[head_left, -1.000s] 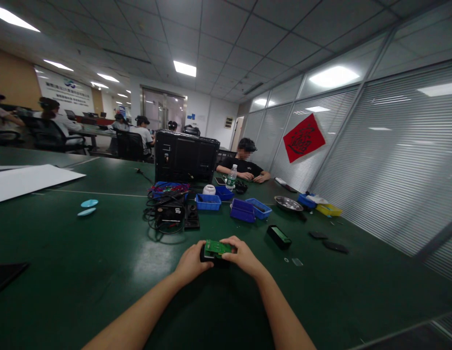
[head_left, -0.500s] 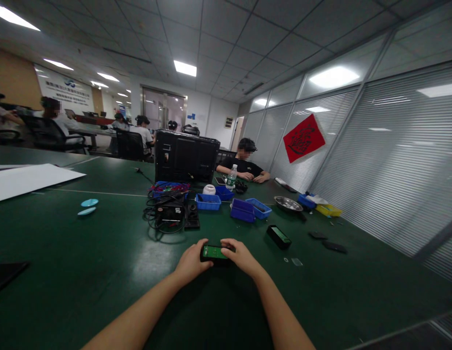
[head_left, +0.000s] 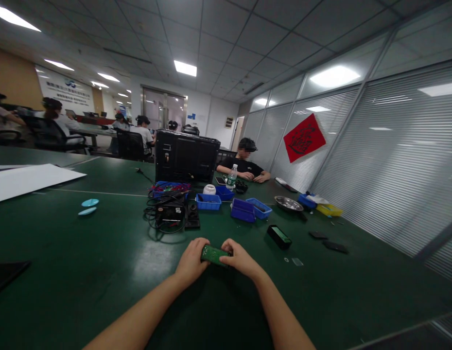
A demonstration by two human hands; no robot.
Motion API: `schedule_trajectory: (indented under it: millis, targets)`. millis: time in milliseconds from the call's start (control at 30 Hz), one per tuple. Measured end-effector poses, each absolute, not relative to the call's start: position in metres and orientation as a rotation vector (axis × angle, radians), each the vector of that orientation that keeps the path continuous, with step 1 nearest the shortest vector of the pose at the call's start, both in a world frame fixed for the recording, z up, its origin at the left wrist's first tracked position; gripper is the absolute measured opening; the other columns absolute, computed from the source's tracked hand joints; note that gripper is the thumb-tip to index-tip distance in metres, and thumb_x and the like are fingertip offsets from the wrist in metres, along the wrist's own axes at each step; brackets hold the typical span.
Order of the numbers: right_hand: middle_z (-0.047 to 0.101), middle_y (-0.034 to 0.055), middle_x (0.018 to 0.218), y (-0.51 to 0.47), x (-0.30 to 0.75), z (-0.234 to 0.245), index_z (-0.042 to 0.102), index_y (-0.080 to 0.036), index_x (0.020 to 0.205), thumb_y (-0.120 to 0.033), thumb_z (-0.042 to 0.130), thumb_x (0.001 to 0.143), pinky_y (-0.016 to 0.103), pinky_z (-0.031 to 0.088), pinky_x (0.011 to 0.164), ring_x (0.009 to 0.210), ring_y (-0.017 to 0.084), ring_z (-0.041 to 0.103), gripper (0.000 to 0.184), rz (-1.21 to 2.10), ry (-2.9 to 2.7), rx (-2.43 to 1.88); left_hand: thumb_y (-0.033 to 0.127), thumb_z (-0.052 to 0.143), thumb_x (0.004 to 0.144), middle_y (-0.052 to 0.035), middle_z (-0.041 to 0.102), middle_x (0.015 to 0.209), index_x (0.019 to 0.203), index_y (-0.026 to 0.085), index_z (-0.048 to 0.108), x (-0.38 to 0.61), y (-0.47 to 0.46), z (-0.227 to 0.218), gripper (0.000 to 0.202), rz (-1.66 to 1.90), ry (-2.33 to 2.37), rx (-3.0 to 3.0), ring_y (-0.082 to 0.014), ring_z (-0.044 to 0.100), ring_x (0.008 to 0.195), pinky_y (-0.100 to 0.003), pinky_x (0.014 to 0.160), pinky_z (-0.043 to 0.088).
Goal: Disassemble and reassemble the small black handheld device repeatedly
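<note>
My left hand (head_left: 191, 260) and my right hand (head_left: 239, 257) are closed on the two ends of a small black device with a green circuit board (head_left: 213, 254), held just above the green table (head_left: 102, 272). The thumbs press on the board's near edge. A similar black device with a green top (head_left: 279, 236) lies on the table to the right of my hands.
Beyond my hands lie a tangle of black cables with a soldering station (head_left: 170, 214), several blue bins (head_left: 244, 210), a black case (head_left: 185, 155), a metal bowl (head_left: 287, 203) and a yellow tray (head_left: 328, 210). A person (head_left: 244, 165) sits at the far side. White sheet (head_left: 25, 180) at left.
The green board, raised and tilted above the black casing a second ago, has been pressed down into it; both hands have closed in tighter on it.
</note>
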State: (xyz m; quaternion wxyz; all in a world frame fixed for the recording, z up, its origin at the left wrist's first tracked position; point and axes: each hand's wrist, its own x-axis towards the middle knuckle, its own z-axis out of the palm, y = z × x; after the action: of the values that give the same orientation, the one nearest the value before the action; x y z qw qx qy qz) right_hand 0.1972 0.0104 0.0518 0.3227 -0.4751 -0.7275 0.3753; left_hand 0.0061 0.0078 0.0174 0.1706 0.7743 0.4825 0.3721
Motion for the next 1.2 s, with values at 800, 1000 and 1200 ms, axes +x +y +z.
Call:
schedule_trajectory:
  millis: [800, 1000, 1200]
  targets:
    - [0.057, 0.0152, 0.106, 0.015, 0.194, 0.048, 0.043, -0.016, 0.122, -0.034, 0.054, 0.072, 0.037, 0.042, 0.071, 0.093, 0.028, 0.054, 0.054, 0.26, -1.896, -2.021, 0.021, 0.051, 0.07, -0.0038, 0.055, 0.112, 0.121, 0.018, 0.038, 0.002, 0.02, 0.007, 0.052, 0.992, 1.618, 1.985, -0.017, 0.05, 0.104, -0.028, 0.094, 0.033]
    - [0.054, 0.015, 0.11, 0.005, 0.175, 0.047, 0.043, -0.015, 0.121, -0.023, 0.052, 0.072, 0.036, 0.039, 0.075, 0.093, 0.026, 0.052, 0.051, -0.134, -2.053, -1.994, 0.02, 0.051, 0.07, -0.0052, 0.056, 0.111, 0.121, 0.018, 0.038, 0.002, 0.018, 0.009, 0.053, 1.0, 1.6, 1.98, -0.0171, 0.051, 0.104, -0.028, 0.092, 0.034]
    - [0.053, 0.0152, 0.104, -0.005, 0.158, 0.045, 0.044, -0.012, 0.119, -0.015, 0.049, 0.075, 0.036, 0.038, 0.072, 0.092, 0.025, 0.048, 0.044, -0.471, -2.151, -1.894, 0.018, 0.052, 0.07, -0.0046, 0.057, 0.109, 0.12, 0.018, 0.04, 0.003, 0.02, 0.007, 0.052, 1.023, 1.598, 1.96, -0.017, 0.051, 0.104, -0.029, 0.093, 0.034]
